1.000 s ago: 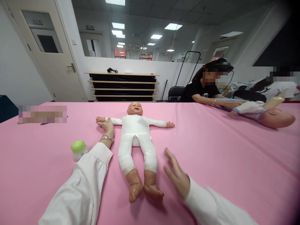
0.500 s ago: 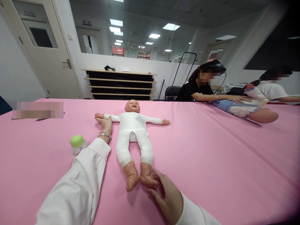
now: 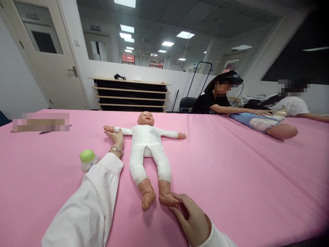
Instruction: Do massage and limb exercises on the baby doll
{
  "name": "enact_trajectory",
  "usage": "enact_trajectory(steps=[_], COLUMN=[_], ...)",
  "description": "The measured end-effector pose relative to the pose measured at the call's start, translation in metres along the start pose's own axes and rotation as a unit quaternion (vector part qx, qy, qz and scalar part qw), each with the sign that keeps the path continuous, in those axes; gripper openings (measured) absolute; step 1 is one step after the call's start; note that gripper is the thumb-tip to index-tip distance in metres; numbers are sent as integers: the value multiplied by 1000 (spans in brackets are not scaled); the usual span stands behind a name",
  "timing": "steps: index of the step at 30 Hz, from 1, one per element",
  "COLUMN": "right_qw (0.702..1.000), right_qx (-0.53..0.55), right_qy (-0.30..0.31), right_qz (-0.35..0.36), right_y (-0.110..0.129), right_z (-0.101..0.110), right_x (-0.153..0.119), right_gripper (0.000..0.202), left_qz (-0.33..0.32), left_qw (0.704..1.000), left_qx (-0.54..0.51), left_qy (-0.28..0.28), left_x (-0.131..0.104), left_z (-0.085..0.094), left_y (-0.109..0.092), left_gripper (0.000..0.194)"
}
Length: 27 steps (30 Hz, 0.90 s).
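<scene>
A baby doll [image 3: 147,136] with a white cloth body lies face up on the pink table cover [image 3: 221,178], its arms spread and its feet toward me. At the doll's arm on the left of the view, my left hand [image 3: 116,137] grips around the wrist, fingers partly hidden. My right hand [image 3: 191,216] pinches the toes of the doll's foot [image 3: 168,198] on the right between thumb and fingers. Beside my left sleeve stands a clear container with a green lid [image 3: 87,156], partly covered by the sleeve.
Across the table at right, a person in black [image 3: 213,99] has a hand on another doll [image 3: 282,131] in blue and white. A person in white [image 3: 295,104] sits beyond. Blurred flat items [image 3: 41,122] lie at far left. Shelving [image 3: 131,92] stands behind the table.
The doll's legs have spread apart, the foot in my right hand shifting right with it. My left hand stays at the doll's wrist. The view has tilted slightly.
</scene>
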State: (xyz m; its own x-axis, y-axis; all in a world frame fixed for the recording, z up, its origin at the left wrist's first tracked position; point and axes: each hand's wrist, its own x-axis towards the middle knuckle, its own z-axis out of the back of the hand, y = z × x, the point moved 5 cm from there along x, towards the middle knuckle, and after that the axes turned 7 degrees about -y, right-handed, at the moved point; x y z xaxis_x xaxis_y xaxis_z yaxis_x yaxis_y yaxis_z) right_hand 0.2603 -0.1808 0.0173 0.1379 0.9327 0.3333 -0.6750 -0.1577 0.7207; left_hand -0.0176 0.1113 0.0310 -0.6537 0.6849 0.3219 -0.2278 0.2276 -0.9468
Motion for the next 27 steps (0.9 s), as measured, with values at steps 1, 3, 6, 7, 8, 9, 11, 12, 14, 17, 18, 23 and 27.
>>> enact_trajectory(steps=[1,3,6,7,8,9,11,12,14,17,18,23,27], right_qw=[1000,1000,1000,999,999,999,998,997,996,994,993,985,979], right_qx=[1,7,10,10,11,13,22,26,36,52,56,39,12], right_qy=[-4,-8,-21,-28,-36,-44,-57,-62,-70,-78,-83,-110,-119], right_qz=[4,9,12,15,18,22,31,34,38,47,55,124,163], right_y=[0,1,1,1,1,1,2,2,3,4,5,10,34], right_z=[1,2,5,6,7,7,8,8,8,9,10,26,48], right_x=[0,0,0,-1,-1,-1,-3,-3,-4,-4,-4,10,36], right_gripper=[24,25,27,27,27,28,28,28,29,27,26,23,20], left_qz=[8,19,15,18,25,32,45,48,47,25,19,40,45], left_qw=[1000,999,999,999,999,999,998,997,997,998,998,997,998], left_qx=[0,-5,-11,-9,-5,0,6,7,6,0,-2,2,0], left_qy=[-16,-43,-36,-33,-33,-39,-52,-56,-55,-51,-54,-72,-48], left_x=[0,0,1,2,2,3,4,5,5,6,6,6,9], left_z=[2,4,3,3,2,2,2,2,2,2,2,5,-1], left_y=[2,6,10,12,14,16,20,21,22,21,21,22,9], left_gripper=[61,63,63,63,64,66,69,69,68,67,68,70,73])
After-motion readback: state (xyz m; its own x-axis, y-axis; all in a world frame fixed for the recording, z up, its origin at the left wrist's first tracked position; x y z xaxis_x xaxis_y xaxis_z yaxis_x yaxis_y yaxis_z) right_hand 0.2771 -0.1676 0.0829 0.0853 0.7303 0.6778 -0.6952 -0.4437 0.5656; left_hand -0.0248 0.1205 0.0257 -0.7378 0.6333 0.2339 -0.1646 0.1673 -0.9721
